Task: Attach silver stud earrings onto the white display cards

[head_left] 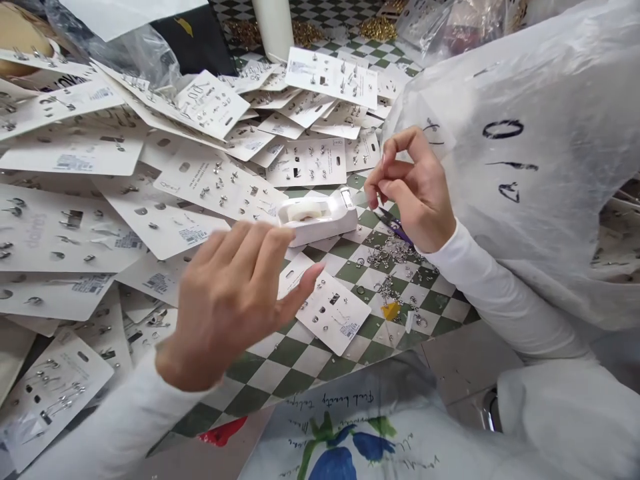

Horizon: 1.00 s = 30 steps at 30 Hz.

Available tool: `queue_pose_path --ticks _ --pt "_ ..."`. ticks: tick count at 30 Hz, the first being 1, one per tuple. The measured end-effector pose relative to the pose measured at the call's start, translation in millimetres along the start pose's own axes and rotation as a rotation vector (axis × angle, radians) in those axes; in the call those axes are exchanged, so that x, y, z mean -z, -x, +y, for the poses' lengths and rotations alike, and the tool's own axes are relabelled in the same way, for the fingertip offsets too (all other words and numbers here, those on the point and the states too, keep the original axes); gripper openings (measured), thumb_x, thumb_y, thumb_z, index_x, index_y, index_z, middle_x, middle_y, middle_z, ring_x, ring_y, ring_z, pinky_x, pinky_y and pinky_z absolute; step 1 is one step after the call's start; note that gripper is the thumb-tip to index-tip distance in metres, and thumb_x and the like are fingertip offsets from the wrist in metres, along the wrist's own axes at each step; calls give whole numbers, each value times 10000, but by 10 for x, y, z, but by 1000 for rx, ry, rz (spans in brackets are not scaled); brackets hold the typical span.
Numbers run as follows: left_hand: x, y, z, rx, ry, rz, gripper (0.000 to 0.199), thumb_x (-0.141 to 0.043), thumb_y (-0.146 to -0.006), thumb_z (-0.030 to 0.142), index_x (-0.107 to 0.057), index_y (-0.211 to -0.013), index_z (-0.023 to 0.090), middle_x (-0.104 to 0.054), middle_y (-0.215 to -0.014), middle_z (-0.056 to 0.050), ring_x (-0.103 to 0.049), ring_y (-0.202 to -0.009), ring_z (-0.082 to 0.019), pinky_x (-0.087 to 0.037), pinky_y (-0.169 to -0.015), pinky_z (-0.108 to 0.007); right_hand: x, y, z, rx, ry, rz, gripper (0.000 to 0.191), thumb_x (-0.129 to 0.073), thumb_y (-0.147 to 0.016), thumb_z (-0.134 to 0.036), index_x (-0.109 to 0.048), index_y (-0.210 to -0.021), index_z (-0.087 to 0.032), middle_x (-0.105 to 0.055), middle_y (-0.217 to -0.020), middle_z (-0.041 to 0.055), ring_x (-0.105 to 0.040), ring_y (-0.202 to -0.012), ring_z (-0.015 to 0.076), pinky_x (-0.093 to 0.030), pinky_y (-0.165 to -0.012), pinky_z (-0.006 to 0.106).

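The left hand (225, 300) is open, fingers spread, just above an earring card (333, 313) on a green-and-white checked surface (310, 360). The right hand (413, 190) curls narrowly around purple-handled snips (395, 225), over a heap of loose metal earring parts (390, 253). Past the left fingertips sits a white tape dispenser (317, 215), with overlapping earring cards (215, 183) spreading beyond.

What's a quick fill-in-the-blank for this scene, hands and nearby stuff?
The white dispenser near the left hand holds a roll of ____.
The right hand is nearest small scissors with ____ handles.
Loose metal pieces lie on checkered tiles of white and ____.
Missing words: tape; purple; green.
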<state>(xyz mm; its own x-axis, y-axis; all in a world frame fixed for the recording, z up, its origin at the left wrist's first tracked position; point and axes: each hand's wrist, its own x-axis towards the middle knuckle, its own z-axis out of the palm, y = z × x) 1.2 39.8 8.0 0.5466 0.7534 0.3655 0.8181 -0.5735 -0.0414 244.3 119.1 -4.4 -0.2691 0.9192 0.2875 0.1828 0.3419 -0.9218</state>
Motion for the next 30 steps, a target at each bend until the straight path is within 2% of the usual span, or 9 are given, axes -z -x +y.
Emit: queue_pose_path --ticks 2,4,8,11,14,19,22,25,30 --pt "-5 112 80 140 -84 -65 414 -504 -1030 517 -664 -991 137 -641 -704 -100 -580 -569 -233 -413 -481 -366 -15 40 -50 20 -87 -58 196 -454 -873 -127 -373 -951 -287 -506 -769 -31 -583 -675 181 -539 -712 358" --pt "-35 186 143 258 -104 -181 556 -436 -1017 643 -654 -933 138 -561 -631 -69 -492 -494 -201 -305 -426 -330 -46 80 -75 23 -134 -111 201 -449 -895 -115 -376 -971 -286 -533 -792 -26 -582 -698 185 -537 -716 365" --pt "-87 241 171 265 39 -303 777 -606 -857 790 -601 -1148 69 -641 -892 -136 -630 -730 -277 -437 -549 -348 -150 141 -15 155 -103 -243 278 -543 -931 -103 -389 -1091 -270 -552 -926 5 -599 -792 184 -561 -718 375" --pt "-108 263 124 294 213 -359 913 -819 -741 687 -481 -1332 78 -646 -1071 -152 -657 -903 -324 -505 -685 -380 -246 203 69 285 -48 -360 381 -625 -889 -76 -418 -1159 -247 -514 -1003 16 -608 -830 164 -565 -670 329" --pt "-130 268 78 362 436 -392 707 -847 -786 558 -497 -1259 165 -616 -1042 -86 -630 -871 -267 -487 -661 -336 -322 286 94 334 3 -411 429 -614 -905 -54 -423 -1245 -232 -523 -1114 39 -616 -939 165 -580 -696 309" --pt "-143 215 114 416 894 -261 372 -781 -892 389 -524 -1102 221 -575 -941 -5 -574 -736 -157 -458 -584 -254 -365 371 5 223 -104 -391 517 -677 -859 -60 -425 -1272 -242 -537 -1173 48 -628 -993 169 -613 -723 291" --pt "-116 175 174 494 1067 -90 527 -891 -783 301 -544 -1177 244 -614 -1074 -15 -639 -921 -178 -542 -709 -236 -362 379 -48 134 -288 -325 541 -697 -837 -64 -417 -1259 -251 -555 -1053 23 -641 -928 166 -622 -671 271" --pt "-82 154 239 586 1319 -89 734 -982 -620 200 -561 -1219 252 -645 -1140 -17 -671 -999 -203 -593 -745 -230 -352 375 -72 129 -329 -242 570 -704 -821 -39 -431 -1266 -270 -566 -1037 19 -649 -924 180 -650 -763 332" --pt "-95 173 350 896 1733 -56 556 -962 -654 160 -670 -1124 212 -730 -1025 -27 -731 -958 -228 -652 -749 -259 -321 365 -123 79 -302 -173 585 -746 -820 -83 -411 -1234 -326 -591 -1000 7 -657 -840 188 -656 -695 349"
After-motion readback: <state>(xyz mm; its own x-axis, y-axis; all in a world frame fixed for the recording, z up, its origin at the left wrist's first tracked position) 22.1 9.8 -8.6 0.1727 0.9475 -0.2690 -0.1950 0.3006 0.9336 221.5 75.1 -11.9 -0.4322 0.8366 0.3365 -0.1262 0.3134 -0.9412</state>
